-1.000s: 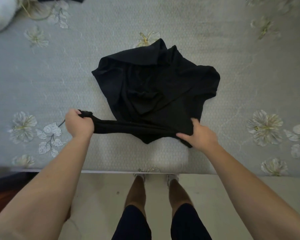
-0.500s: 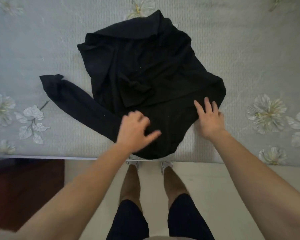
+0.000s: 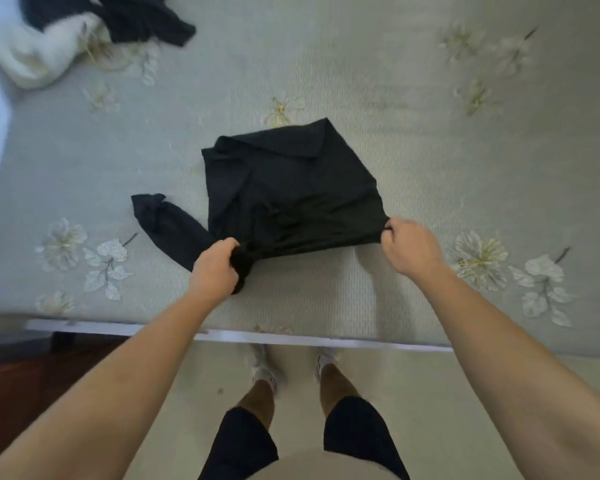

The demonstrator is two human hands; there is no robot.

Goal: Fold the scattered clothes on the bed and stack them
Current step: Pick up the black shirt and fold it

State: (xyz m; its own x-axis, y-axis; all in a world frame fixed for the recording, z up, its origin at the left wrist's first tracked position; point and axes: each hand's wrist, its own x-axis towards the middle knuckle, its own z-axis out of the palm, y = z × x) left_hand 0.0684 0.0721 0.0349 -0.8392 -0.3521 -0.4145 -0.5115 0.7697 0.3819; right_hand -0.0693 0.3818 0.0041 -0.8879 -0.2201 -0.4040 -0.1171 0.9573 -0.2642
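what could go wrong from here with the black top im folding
The left hand grips a bunched wad of the black top, so pulling may set creases rather than flatten it.
The sleeve lies loose and crumpled to the left; it could get trapped under a fold.
The right hand has a grip on only the right edge and might slip.

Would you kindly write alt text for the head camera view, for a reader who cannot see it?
A person's left hand and right hand grip the near edge of a crumpled black garment on a floral bed cover. Other clothes lie far left.
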